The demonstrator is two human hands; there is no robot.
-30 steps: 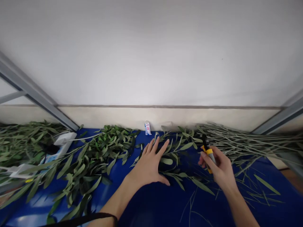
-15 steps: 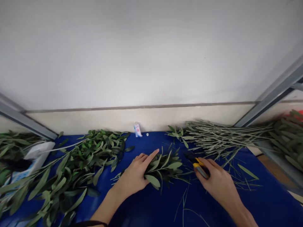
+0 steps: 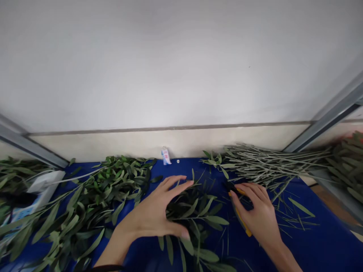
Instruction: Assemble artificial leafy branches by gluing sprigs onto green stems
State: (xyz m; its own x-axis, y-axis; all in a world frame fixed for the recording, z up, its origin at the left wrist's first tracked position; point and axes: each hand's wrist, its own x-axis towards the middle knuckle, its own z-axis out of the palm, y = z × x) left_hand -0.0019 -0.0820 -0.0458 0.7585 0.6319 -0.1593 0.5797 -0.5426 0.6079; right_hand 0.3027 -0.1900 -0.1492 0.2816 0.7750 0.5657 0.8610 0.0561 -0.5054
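Note:
In the lower middle, my left hand (image 3: 150, 213) arches over the leafy sprigs (image 3: 195, 223), thumb and fingers wide apart on either side of them. The leaves touch the inside of the hand, and its far fingertips are partly hidden. On the right, my right hand (image 3: 259, 211) is closed around pruning shears with yellow handles (image 3: 241, 219). Their dark blades (image 3: 228, 186) point left and away from me, close to the sprigs. Whether the blades are apart is hard to see against the blue surface.
A leafy branch pile (image 3: 113, 189) covers the left side. Bare cut stems (image 3: 261, 162) lie at the back right, beside a small leafy sprig (image 3: 217, 160). A wall rises behind the blue tabletop (image 3: 306, 249). Metal posts (image 3: 317, 126) flank it; scraps lie near my right hand.
My left hand has spread wider and its thumb has come toward me. The sprigs are fanned out nearer to me. In my right hand, the shears have turned, showing more yellow handle.

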